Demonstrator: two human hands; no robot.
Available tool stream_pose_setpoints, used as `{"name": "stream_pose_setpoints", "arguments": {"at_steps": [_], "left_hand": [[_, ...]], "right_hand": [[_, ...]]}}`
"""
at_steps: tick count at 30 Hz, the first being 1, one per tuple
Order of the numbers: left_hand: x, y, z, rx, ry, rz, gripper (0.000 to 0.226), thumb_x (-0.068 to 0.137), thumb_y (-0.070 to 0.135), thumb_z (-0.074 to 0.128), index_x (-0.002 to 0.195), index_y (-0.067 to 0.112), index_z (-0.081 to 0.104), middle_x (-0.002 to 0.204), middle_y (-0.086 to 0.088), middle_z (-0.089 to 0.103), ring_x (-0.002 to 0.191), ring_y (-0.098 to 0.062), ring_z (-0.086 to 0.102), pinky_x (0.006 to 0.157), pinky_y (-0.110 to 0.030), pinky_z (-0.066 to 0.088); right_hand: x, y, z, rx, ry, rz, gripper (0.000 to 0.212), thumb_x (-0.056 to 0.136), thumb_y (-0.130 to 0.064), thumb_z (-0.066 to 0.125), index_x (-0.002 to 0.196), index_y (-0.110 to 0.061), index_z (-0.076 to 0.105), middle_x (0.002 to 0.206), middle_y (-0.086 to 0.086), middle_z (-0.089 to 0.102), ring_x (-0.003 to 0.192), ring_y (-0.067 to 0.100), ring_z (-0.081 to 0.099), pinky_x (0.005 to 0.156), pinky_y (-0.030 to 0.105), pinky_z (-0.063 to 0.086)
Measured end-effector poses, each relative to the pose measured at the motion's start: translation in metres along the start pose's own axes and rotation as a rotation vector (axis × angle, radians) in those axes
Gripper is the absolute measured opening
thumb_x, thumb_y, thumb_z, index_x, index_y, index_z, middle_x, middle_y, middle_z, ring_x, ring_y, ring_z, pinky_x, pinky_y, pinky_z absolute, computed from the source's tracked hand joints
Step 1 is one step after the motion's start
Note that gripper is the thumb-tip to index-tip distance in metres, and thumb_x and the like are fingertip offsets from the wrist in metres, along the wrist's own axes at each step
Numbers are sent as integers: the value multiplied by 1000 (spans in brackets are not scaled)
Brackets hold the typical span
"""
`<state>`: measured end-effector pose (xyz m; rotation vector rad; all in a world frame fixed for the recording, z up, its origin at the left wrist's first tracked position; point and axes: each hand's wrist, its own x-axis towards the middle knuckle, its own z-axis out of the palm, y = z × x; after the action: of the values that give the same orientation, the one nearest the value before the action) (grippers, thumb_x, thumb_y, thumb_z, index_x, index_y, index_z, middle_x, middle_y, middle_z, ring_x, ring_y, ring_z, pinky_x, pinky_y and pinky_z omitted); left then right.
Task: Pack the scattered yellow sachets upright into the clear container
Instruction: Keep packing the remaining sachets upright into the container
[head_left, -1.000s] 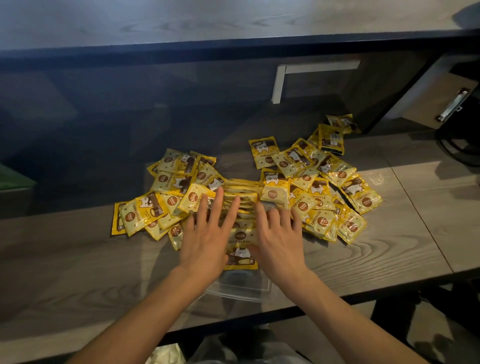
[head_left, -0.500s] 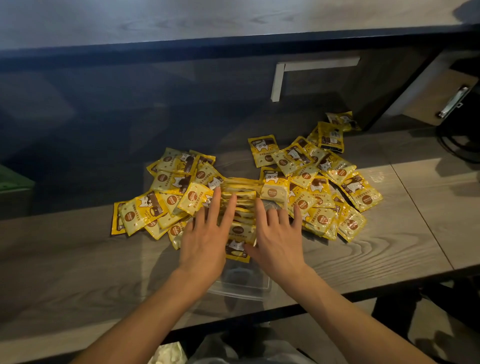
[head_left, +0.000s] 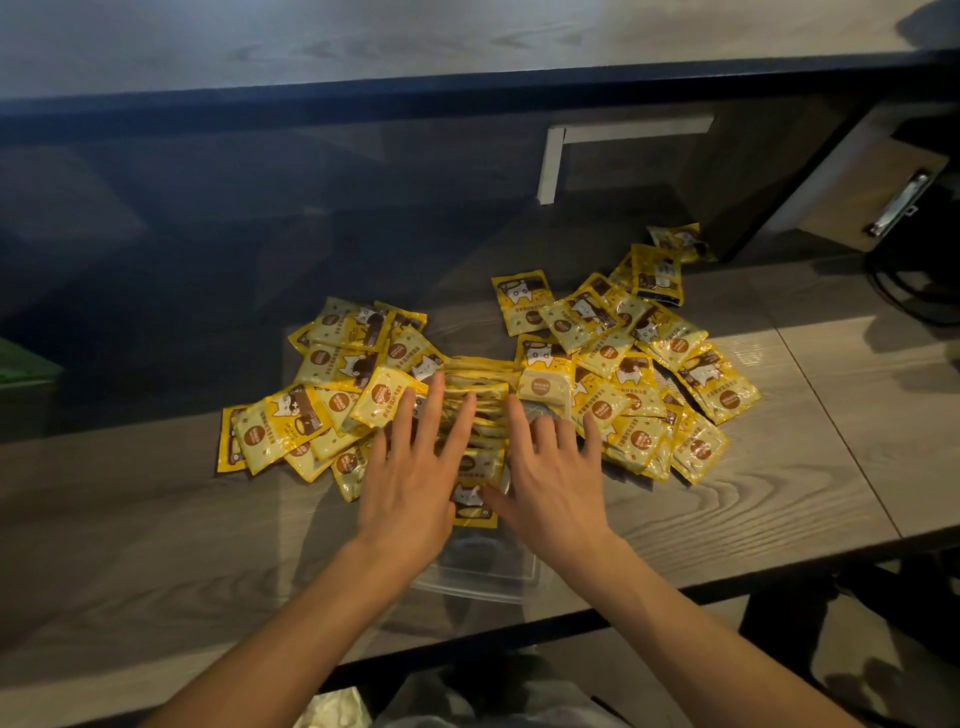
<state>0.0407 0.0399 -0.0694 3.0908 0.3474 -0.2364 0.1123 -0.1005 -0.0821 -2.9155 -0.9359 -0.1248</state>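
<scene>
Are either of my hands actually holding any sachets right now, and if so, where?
Neither grips anything. The left hand and right hand lie flat, fingers straight, pressing on the row of sachets in the clear container.

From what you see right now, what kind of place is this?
Probably an office or workroom, though I cannot be sure: a wood-grain desk, a clipboard leaning at the far right, and dark cables beside it. Both hands rest on the sachets packed there.
</scene>
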Motion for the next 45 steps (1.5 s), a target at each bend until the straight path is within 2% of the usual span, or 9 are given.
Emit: {"name": "stream_pose_setpoints", "arguments": {"at_steps": [6, 10, 16, 21, 27, 30, 35, 40, 45], "left_hand": [[-3, 0, -2, -53, -4, 4, 132, 78, 44, 78, 148, 30, -32, 160, -8, -34, 151, -36, -12, 118, -50, 23], [-4, 3, -11, -155, 131, 70, 119, 74, 51, 77, 157, 25, -5, 167, -11, -2, 152, -35, 7, 113, -50, 28], [13, 31, -31, -364, 336, 221, 70, 84, 39, 71, 144, 16, 43, 146, -7, 49, 140, -27, 39, 107, -47, 40], [33, 68, -45, -528, 314, 285, 46, 88, 36, 61, 128, 14, 62, 119, -1, 65, 111, -22, 58, 88, -43, 52], [47, 92, -44, -540, 283, 265, 37, 87, 32, 66, 120, 16, 67, 110, 0, 68, 105, -22, 61, 87, -39, 50], [56, 98, -42, -542, 225, 237, 37, 90, 35, 63, 123, 18, 65, 113, 2, 66, 108, -22, 59, 90, -39, 48], [68, 104, -40, -559, 203, 193, 35, 92, 34, 64, 124, 20, 65, 116, 2, 66, 111, -21, 57, 93, -38, 45], [76, 105, -38, -554, 200, 216, 34, 93, 36, 62, 124, 20, 65, 113, 2, 67, 108, -21, 59, 91, -38, 48], [83, 110, -42, -601, 212, 224, 42, 93, 36, 63, 132, 19, 59, 118, 1, 64, 110, -21, 57, 92, -35, 44]], "right_hand": [[-2, 3, -3, 42, 43, -36, 105, 64, -67, 71, 146, -12, 35, 107, 9, 61, 103, 32, 58, 100, 54, 41], [-4, 18, -17, 186, 134, -17, 74, 87, -60, 50, 140, -9, 42, 114, 8, 58, 105, 27, 54, 91, 42, 47], [-2, 67, -33, 461, 231, 195, 47, 94, -36, 59, 130, -8, 52, 110, 6, 59, 100, 18, 55, 82, 33, 48], [5, 128, -18, 591, 155, 578, 40, 92, -43, 60, 121, -16, 55, 108, 2, 61, 91, 15, 59, 76, 36, 51], [51, 163, 8, 385, -208, 766, 55, 86, -62, 58, 102, -9, 64, 106, 11, 65, 96, 29, 61, 79, 41, 53], [64, 159, 11, 296, -226, 764, 65, 75, -70, 64, 98, -10, 66, 103, 12, 65, 97, 31, 62, 80, 44, 55], [65, 160, 16, 350, -317, 724, 55, 77, -62, 69, 89, -8, 64, 102, 15, 66, 96, 35, 62, 72, 41, 48], [58, 170, 3, 603, -163, 696, 32, 87, -41, 67, 86, -13, 50, 86, 6, 59, 84, 29, 56, 62, 37, 38], [48, 184, -33, 825, 79, 582, 19, 91, -27, 68, 98, -10, 62, 91, 5, 68, 82, 22, 64, 69, 39, 53]]}}
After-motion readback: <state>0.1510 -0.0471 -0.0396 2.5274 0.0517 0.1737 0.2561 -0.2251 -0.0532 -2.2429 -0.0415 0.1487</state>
